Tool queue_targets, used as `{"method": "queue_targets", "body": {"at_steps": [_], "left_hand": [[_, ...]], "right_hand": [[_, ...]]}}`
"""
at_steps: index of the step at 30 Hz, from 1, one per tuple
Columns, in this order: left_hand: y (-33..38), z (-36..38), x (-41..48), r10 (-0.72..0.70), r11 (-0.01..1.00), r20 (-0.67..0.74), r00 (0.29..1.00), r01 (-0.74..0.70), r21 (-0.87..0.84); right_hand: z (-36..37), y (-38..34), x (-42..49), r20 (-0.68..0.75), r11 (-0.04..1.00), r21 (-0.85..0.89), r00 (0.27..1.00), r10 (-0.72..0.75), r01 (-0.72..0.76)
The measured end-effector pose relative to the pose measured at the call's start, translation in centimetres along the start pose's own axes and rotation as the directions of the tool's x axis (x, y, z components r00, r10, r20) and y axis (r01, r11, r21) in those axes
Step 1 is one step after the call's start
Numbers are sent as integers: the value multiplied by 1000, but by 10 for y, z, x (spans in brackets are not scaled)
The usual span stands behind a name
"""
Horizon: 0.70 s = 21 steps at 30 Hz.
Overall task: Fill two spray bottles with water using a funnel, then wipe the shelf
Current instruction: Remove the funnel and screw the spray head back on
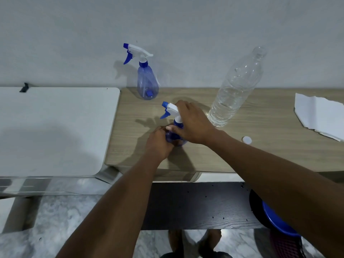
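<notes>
A blue spray bottle (172,114) with a white and blue trigger head stands on the wooden shelf (260,146). My left hand (158,142) is wrapped around its body. My right hand (193,121) grips its neck and blue collar from above. A second blue spray bottle (147,79) stands upright behind it, near the wall, untouched. An uncapped clear plastic water bottle (236,88), partly filled, stands to the right. No funnel shows clearly.
A small white cap (247,140) lies on the shelf near my right forearm. White paper towels (320,116) lie at the far right. A white table top (55,131) adjoins the shelf's left end. A blue round object (275,220) sits low at right.
</notes>
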<state>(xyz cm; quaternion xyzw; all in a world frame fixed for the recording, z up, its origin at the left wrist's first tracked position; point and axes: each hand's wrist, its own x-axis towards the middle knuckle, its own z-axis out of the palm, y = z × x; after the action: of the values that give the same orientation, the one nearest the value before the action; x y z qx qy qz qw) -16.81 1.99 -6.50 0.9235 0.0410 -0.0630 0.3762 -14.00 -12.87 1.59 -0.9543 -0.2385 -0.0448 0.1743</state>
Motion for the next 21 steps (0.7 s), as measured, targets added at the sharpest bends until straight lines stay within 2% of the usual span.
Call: {"method": "queue_targets", "body": {"at_steps": [3,8,11,14,18,21], "left_hand": [[2,0,1,12,999,4,1000,-13,51],[0,3,2,-40,999,25,999,41,-15],[-3,1,3,19,999,16,1000,-19,43],[-2,3,3,48,996,16,999,-49,71],[-5,4,5,9,999,11,1000,-9,53],[-6,5,6,32,998,17,999,-32,46]], "right_hand": [[1,0,1,23,999,34,1000,6,-7],[3,-3,1,-29,999,11,998,47,-47],[3,-5,0,-5,1000,18,1000,12,-12],[2,-3,0,-7,998,16,998,55,-55],[7,-6,-2,-29,999,11,999,31,-31],[4,-7,-1,-17,999,37,999,39,-38]]}}
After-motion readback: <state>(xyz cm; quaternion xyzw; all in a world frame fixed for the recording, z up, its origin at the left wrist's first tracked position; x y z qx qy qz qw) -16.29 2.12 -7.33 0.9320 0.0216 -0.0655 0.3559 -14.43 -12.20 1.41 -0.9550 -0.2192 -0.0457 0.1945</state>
